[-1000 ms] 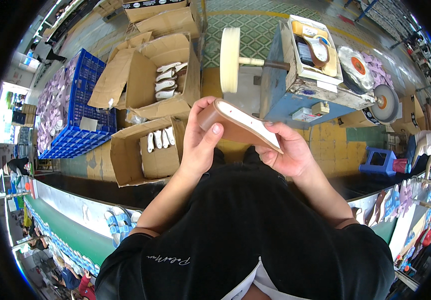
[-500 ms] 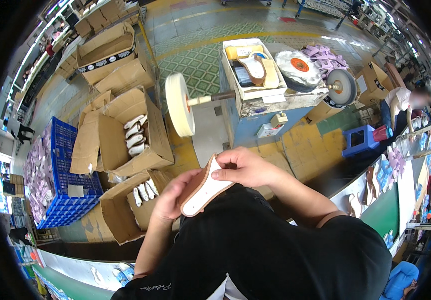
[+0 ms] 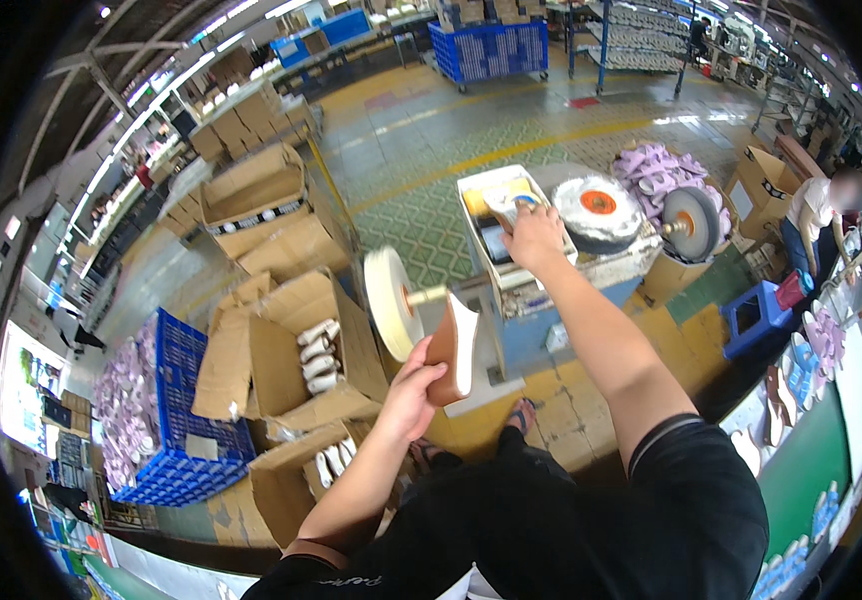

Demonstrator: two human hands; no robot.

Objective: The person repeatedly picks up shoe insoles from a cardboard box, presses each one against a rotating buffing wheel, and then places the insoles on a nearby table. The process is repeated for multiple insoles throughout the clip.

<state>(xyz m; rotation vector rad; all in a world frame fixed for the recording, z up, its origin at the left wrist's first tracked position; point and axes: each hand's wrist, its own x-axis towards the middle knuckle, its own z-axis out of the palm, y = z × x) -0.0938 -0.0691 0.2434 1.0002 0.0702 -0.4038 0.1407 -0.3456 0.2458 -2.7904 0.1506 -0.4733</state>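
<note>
My left hand grips a brown wedge shoe sole with a white top face, held upright in front of my body beside the cream wheel. My right arm is stretched out to the white tray on the blue machine. Over that tray my right hand is closed around the near end of another sole, whose pale far end shows past the fingers. Part of that grip is hidden under the hand. Yellow and dark blue items lie around it in the tray.
A white fluffy wheel and a grey wheel sit right of the tray, near a pile of purple sandals. Cardboard boxes with white soles stand left, beside a blue crate. A person works far right.
My right hand has let go of the sole held in front of me and reached forward into the tray. My left hand keeps that sole, now turned upright. The view has tilted up.
</note>
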